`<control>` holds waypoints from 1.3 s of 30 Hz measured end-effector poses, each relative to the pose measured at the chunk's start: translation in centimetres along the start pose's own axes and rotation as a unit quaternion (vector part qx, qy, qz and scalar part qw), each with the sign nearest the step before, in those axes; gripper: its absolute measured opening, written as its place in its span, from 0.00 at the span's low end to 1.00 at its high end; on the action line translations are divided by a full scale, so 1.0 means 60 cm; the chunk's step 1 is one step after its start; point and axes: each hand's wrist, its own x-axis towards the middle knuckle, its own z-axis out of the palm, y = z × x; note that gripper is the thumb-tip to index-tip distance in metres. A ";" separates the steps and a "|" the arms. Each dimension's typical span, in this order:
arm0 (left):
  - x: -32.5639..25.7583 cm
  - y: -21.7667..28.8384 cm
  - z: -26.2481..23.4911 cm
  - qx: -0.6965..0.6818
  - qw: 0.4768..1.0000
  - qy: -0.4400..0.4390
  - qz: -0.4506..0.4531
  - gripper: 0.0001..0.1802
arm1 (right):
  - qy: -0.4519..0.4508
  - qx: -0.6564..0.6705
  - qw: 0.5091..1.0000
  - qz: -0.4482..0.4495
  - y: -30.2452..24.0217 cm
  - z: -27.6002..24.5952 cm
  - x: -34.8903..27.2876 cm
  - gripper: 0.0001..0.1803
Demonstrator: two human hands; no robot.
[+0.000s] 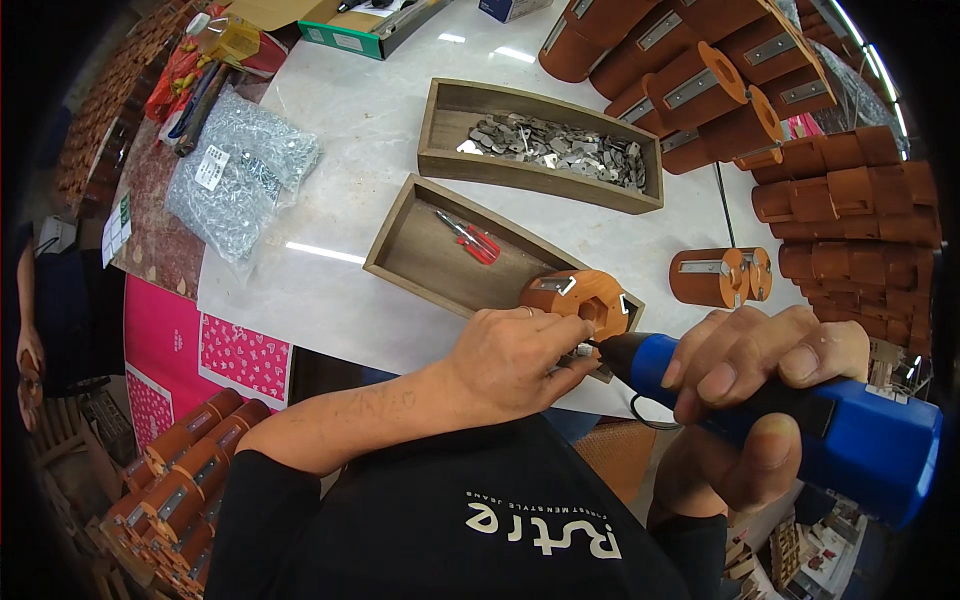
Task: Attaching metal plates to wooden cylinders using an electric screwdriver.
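My right hand (750, 380) grips a blue electric screwdriver (850, 440) with a black nose, pointing left. My left hand (510, 362) is closed at the tool's tip, thumb and fingers pinching a small silvery metal piece (583, 350) too small to name. Just beyond the fingertips, a round orange-brown wooden block (570, 292) with an angular hole and metal fittings rests at the right end of a long wooden tray (400, 240). A red-handled screwdriver (475, 240) lies inside that tray. Whether the tool's tip touches the block is hidden by my fingers.
Behind stands a second wooden tray (435, 120) holding many small metal plates (560, 145). A plastic bag of metal hardware (240, 170) lies left. Two blocks (705, 277) stand right, near stacked blocks (690, 85). More blocks (190, 470) are piled lower left; another person's hand (30, 350) shows far left.
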 end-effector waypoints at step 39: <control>0.055 0.004 -0.071 0.135 0.981 -0.141 -0.020 0.33 | 0.104 -0.117 0.908 0.389 0.066 -0.088 -0.160 0.18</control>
